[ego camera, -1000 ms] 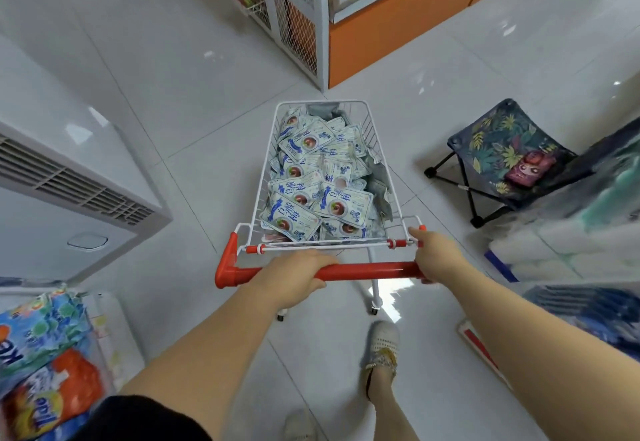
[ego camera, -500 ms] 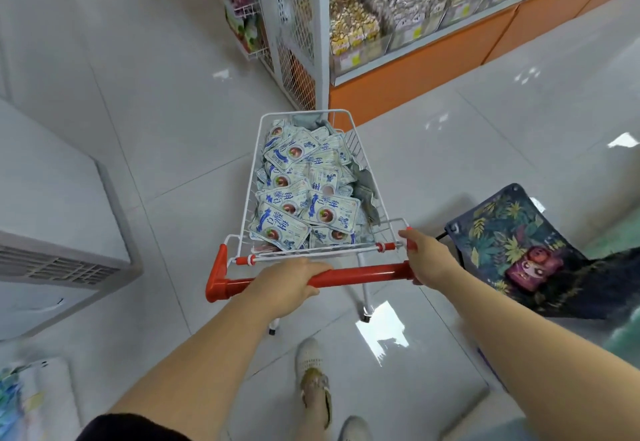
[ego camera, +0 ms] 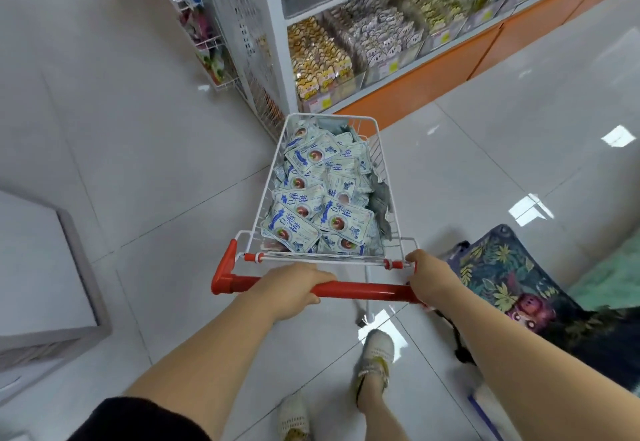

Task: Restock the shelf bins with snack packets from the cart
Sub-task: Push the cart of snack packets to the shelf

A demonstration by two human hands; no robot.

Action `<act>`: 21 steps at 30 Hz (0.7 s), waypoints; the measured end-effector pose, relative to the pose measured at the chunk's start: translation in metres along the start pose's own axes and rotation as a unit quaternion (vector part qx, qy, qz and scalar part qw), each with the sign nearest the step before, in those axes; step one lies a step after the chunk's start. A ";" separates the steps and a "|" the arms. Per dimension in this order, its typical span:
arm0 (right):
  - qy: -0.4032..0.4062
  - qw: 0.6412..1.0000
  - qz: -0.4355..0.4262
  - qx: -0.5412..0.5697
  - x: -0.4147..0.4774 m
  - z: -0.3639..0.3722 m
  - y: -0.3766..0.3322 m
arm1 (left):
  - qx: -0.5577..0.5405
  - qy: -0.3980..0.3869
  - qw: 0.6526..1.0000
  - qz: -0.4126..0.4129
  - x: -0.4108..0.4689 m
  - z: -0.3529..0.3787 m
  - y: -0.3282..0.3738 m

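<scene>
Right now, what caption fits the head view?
Left hand and right hand grip the red handle; snack packets fill the cart, near shelf bins.

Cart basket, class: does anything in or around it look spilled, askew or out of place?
The snack packets lie heaped at mixed angles inside the cart, none over its rim. The one oddity: a leaf-print folding stool stands on the floor close beside the right hand. No damage shows.
</scene>
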State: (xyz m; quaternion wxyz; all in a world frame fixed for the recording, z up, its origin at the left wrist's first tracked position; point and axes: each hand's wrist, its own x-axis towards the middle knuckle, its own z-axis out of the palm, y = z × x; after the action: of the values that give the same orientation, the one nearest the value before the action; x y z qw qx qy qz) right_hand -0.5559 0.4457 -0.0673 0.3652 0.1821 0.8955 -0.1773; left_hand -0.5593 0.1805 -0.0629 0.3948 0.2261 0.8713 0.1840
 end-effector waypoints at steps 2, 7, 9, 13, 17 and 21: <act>-0.011 1.000 0.011 -0.014 0.013 -0.020 0.009 | 0.007 -0.009 1.000 -0.002 0.023 -0.014 0.013; -0.045 0.997 0.023 -0.058 0.045 -0.072 0.036 | 0.051 -0.017 0.999 0.001 0.081 -0.050 0.048; -0.052 0.996 0.027 -0.072 0.061 -0.091 0.047 | 0.070 -0.016 0.997 0.008 0.104 -0.064 0.062; -0.015 0.994 0.024 -0.106 0.083 -0.123 0.058 | 0.094 -0.007 0.995 0.014 0.151 -0.091 0.084; 0.046 0.998 0.001 -0.044 0.109 -0.146 0.069 | 0.110 0.010 0.994 0.022 0.197 -0.123 0.096; 0.071 0.997 0.000 -0.033 0.143 -0.176 0.080 | 0.158 0.038 0.986 0.044 0.243 -0.159 0.100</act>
State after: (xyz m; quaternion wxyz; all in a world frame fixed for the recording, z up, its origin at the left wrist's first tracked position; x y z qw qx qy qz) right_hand -0.7184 0.6228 -0.0668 0.3064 0.1817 0.9247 -0.1343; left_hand -0.7996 0.3723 -0.0610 0.3122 0.3171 0.8929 0.0694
